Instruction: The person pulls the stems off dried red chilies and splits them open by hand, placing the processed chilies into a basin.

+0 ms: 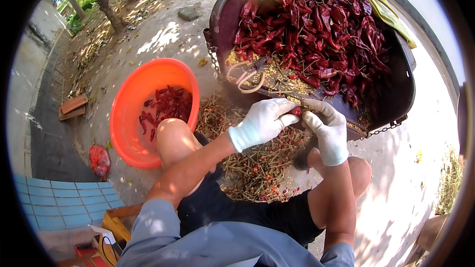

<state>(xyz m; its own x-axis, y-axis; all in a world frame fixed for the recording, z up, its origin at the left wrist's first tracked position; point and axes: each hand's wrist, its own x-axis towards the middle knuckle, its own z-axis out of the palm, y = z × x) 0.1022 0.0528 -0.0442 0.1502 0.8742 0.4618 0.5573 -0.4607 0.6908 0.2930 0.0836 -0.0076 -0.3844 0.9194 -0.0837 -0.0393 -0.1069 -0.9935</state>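
My left hand (268, 120), in a white knit glove with a pale blue cuff, pinches a dried red chili pepper (295, 111), mostly hidden by the fingers. My right hand (326, 126), gloved the same way, closes its thumb and fingers on the pepper's stem end (305, 108). Both hands meet just over the near edge of a dark metal cart bed (399, 92). A large heap of dried red chili peppers (319, 33) fills much of that bed. Scissors with pale looped handles (249, 78) lie on the bed's near left, among loose yellow seeds (297, 86).
An orange plastic basin (124, 118) holding some peppers stands beside my left knee. Cut stems (256, 174) cover the ground between my legs. A chain (384, 130) hangs at the cart's right corner. Further left are a red plastic bag (99, 161) and bricks (74, 104).
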